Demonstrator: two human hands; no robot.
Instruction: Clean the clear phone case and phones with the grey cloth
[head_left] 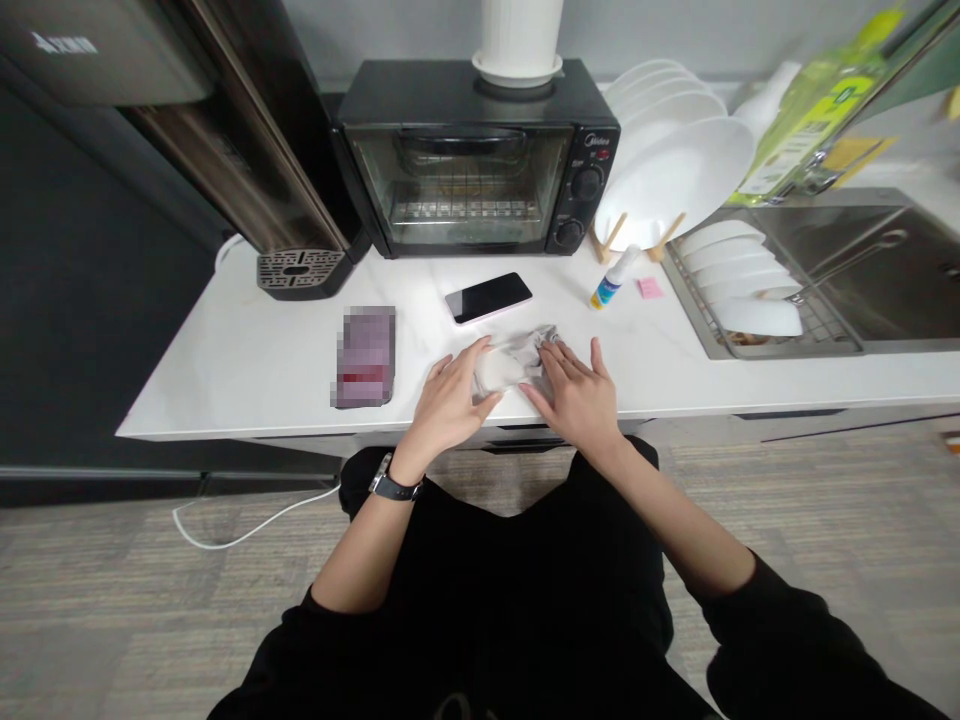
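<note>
From the head camera, a crumpled pale grey cloth (514, 362) lies near the front edge of the white marble-look desk (225, 390), between the two hands. The left hand (450, 395), with a black wristwatch (394, 485) on its wrist, rests palm down on the cloth's left side, its grip loosely open. The right hand (574, 395) lies on the cloth's right side, its grip open and fingers spread. Neither visibly closes around the cloth. Just behind it lies a black smartphone (489, 298), and to the left a pixelated packet (365, 357). To the right stand a small spray bottle (613, 280) and a pink sticky note (649, 288), beside a steel sink (840, 250). A black Midea toaster oven (476, 155) stands at the back.
</note>
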